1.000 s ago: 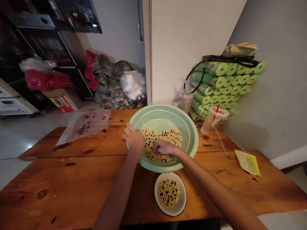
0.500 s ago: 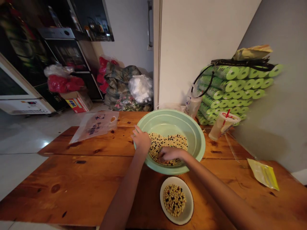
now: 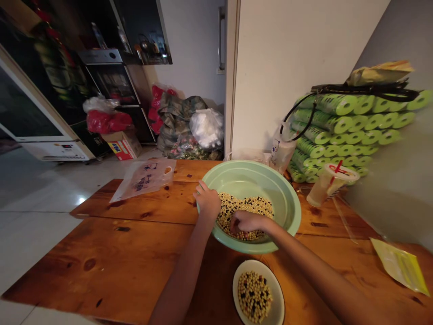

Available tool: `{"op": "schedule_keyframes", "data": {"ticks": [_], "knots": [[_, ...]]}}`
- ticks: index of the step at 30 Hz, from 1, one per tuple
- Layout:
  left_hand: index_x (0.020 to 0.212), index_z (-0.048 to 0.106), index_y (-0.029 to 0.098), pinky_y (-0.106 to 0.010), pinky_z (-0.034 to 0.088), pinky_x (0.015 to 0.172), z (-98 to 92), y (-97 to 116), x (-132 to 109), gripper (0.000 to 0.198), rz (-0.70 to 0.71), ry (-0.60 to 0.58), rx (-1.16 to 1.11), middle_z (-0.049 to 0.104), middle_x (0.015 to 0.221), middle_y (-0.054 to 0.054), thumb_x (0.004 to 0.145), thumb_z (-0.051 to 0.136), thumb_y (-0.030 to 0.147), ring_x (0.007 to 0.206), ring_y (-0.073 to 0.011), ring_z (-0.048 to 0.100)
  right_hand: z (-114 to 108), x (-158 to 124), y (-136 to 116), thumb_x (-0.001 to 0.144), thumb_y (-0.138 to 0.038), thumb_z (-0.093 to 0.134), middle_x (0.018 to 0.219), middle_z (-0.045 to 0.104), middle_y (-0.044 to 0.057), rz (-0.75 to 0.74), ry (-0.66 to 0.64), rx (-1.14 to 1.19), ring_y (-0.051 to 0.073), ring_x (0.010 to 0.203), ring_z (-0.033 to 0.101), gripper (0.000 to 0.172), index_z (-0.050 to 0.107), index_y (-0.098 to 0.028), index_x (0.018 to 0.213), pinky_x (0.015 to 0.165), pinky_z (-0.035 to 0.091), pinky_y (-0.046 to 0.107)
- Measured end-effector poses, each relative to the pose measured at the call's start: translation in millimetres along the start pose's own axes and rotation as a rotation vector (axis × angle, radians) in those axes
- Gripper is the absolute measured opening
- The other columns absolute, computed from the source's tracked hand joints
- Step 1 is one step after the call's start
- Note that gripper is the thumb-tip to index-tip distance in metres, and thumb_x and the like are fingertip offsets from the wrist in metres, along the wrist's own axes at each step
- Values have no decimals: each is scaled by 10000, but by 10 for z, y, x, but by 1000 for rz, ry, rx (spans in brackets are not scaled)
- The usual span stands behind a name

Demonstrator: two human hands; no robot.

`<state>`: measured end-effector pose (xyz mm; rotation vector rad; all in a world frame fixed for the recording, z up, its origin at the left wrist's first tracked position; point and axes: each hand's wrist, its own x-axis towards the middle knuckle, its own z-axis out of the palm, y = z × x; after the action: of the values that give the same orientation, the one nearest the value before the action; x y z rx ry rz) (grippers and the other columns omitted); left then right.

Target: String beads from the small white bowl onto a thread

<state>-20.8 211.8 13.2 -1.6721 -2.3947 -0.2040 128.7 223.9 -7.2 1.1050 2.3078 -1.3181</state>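
A round pale green plastic basin (image 3: 294, 210) stands on the wooden table, with mixed beans (image 3: 260, 205), mostly yellow with black ones among them, spread over its bottom. My left hand (image 3: 208, 201) grips the basin's left rim, fingers over the edge. Inside the basin, my right hand (image 3: 249, 222) is curled closed down in the beans; its fingertips are partly hidden. A few reddish pieces show just below it. Nearer to me sits a small white bowl (image 3: 277, 280) that holds more yellow and dark beans.
On the wooden table (image 3: 118, 262) lie a printed plastic bag (image 3: 145, 180) at left and a yellow packet (image 3: 401, 266) at right. A lidded cup (image 3: 331, 183) with a red straw stands right of the basin. Green rolls (image 3: 338, 126) are stacked by the wall.
The whole view has shifted, so everything sits further right and slightly lower. My left hand stays on the rim, and my right hand remains in the beans with little visible movement.
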Motion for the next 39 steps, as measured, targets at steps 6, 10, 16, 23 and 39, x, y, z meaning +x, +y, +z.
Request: {"op": "schedule_keyframes", "data": {"ticks": [6, 10, 16, 23, 39], "knots": [[1068, 715, 89, -435, 400, 876, -13, 1, 3, 356, -1, -14, -5, 366, 1473, -227, 857, 446, 185, 1160, -351, 452, -18, 13, 21, 917, -281, 587, 953, 660, 44, 9, 173, 114, 136, 743, 636, 191, 630, -125, 1020, 631, 543, 284], [1047, 722, 89, -428, 402, 870, -26, 7, -1, 354, -4, -11, -5, 372, 1469, -229, 862, 432, 175, 1148, -342, 458, 6, 29, 44, 922, -282, 583, 917, 661, 35, 33, 193, 188, 132, 724, 640, 183, 629, -121, 996, 638, 551, 289], [1049, 720, 93, -424, 406, 863, -17, 4, -4, 350, -4, 2, -9, 376, 1466, -228, 846, 448, 178, 1149, -338, 457, 9, 45, 89, 916, -291, 591, 970, 666, 48, 46, 262, 294, 153, 786, 650, 202, 632, -125, 1021, 696, 553, 326], [1040, 719, 85, -445, 400, 875, 12, 0, 0, 342, -8, 21, -43, 369, 1470, -230, 846, 454, 182, 1164, -356, 443, -37, 53, 85, 908, -261, 603, 944, 662, 38, -67, 323, 594, 148, 775, 644, 166, 634, -122, 994, 693, 551, 321], [815, 624, 151, -371, 404, 881, -351, -92, -82, 368, 151, 132, -653, 611, 942, -106, 961, 325, 306, 950, -233, 545, -528, -445, 139, 928, -257, 546, 577, 465, -69, -297, 252, 1559, 39, 402, 364, 190, 568, -128, 790, 359, 296, 156]]}}
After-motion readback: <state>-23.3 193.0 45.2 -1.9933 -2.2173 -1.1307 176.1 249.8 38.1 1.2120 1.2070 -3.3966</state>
